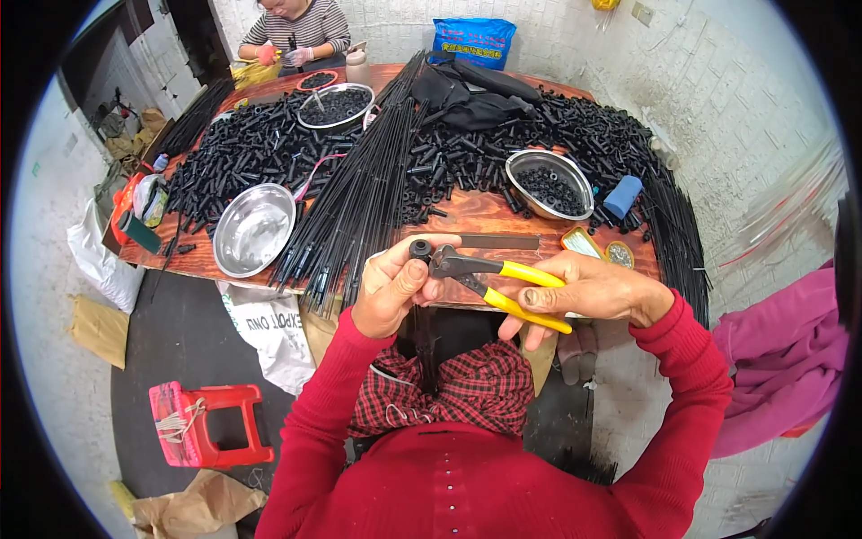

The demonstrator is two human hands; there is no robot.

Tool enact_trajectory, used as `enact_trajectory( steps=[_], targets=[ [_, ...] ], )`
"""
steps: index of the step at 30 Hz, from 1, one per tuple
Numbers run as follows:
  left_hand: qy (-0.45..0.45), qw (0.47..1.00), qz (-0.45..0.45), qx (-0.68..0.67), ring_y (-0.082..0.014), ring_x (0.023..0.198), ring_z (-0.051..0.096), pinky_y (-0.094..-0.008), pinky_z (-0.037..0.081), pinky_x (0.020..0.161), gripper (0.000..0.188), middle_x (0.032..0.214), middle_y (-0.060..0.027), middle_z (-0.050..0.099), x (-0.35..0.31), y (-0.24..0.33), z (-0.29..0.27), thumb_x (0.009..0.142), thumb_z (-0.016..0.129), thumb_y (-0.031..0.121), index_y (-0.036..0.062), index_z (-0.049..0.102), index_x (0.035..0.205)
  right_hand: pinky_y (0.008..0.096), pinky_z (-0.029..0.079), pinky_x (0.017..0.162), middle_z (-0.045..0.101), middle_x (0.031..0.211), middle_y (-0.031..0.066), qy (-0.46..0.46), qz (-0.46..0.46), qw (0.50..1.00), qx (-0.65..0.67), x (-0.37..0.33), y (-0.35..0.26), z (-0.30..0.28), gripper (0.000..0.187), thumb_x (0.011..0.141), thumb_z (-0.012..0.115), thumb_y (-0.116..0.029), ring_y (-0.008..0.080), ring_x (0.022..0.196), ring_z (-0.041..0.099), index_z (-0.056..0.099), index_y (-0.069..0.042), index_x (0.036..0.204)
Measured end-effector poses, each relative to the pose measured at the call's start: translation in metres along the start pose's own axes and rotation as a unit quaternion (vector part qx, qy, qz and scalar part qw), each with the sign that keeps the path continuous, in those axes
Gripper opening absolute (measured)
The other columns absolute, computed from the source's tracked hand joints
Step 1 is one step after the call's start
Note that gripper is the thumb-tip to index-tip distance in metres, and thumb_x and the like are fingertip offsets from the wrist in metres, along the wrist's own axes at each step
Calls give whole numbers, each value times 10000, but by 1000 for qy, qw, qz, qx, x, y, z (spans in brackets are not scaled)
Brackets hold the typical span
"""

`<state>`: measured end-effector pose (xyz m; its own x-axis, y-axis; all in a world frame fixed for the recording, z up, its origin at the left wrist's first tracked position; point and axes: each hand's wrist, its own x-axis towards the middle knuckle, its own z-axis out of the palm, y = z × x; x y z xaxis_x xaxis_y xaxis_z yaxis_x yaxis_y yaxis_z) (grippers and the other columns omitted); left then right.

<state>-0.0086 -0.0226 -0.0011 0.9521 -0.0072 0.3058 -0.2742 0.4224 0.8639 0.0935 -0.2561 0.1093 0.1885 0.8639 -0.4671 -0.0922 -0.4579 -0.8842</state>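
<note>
In front of my chest, my left hand (pixel 395 286) is closed around a black round-ended piece (pixel 419 251), its ring-shaped top facing up between thumb and fingers. Dark thin rods (pixel 426 346) hang below that hand over my lap; whether they join the piece is hidden. My right hand (pixel 588 292) grips yellow-handled pincers (pixel 521 274), the handles partly spread. Their dark metal head lies right beside the black piece, close to the left fingertips. Whether the jaws touch the piece I cannot tell.
Black tubular parts (pixel 242 153) cover much of the wooden table (pixel 476 211), with a bundle of black rods (pixel 359 198). Metal bowls (pixel 254 231) and a blue block (pixel 623 196) stand around. A red stool (pixel 215 427) is at left. Across the table sits a gloved person (pixel 301 27).
</note>
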Motion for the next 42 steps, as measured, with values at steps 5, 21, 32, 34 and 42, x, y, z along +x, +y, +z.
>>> enact_trajectory(
  steps=[5,21,32,34,42],
  targets=[
    [13,1000,10,-7,-18,626,453,-158,317,533,537,713,31,528,-1,1,2,931,563,390,-38,510,1250,281,554,711,658,1027,160,-21,-2,1000,2,2,-4,-2,524,952,521,-378,209,800,685,450,-2,1309],
    [36,999,35,-19,-75,582,419,-218,333,525,520,676,6,467,-2,-1,0,937,565,324,-93,476,1235,209,480,494,605,713,34,-23,-10,1000,-11,20,10,-4,376,969,500,-348,88,550,586,551,-8,1122],
    [51,996,58,-54,-47,538,351,-222,279,497,517,649,24,430,0,-6,0,938,561,333,-104,482,1203,198,425,478,585,708,29,-31,-44,999,5,32,22,-7,414,964,513,-353,65,545,535,573,33,1102],
    [48,995,55,-64,-47,568,371,-215,303,522,500,674,21,454,0,-7,-1,936,570,323,-89,500,1209,199,411,464,578,701,29,-46,-60,997,25,37,29,-7,430,962,512,-365,62,520,514,565,38,1103],
    [44,995,55,-64,-48,600,391,-207,321,544,475,691,19,469,1,-5,-3,936,575,312,-70,520,1214,194,396,431,552,666,14,-59,-87,993,57,49,44,-8,430,970,493,-377,55,474,494,553,35,1074]
  ],
)
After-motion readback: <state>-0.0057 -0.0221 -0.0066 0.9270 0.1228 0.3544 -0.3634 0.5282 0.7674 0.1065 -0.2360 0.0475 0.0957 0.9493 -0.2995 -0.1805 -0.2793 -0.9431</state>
